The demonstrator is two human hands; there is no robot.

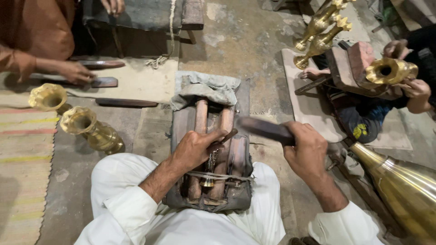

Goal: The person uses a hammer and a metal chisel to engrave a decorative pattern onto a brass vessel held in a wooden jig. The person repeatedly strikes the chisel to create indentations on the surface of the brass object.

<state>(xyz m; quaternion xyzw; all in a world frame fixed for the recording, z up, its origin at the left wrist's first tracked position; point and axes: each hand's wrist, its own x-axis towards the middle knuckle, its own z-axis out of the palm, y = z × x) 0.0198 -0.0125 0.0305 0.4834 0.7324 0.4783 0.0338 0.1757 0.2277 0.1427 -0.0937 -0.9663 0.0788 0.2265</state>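
My left hand (195, 147) is closed on a thin dark chisel-like tool (225, 137) and rests on a small brass piece (210, 170) that lies between wooden rollers on a worn block (240, 159) in my lap. A cord crosses the block below it. My right hand (306, 147) grips a dark wooden mallet (263, 129), raised to the right of the block and blurred.
Two brass vases (88, 129) stand at the left beside a striped mat (22, 154). A large brass vessel (404, 186) lies at the right. One person's hands (75, 72) work with tools at the upper left; another person at the upper right holds a brass vase (390, 70).
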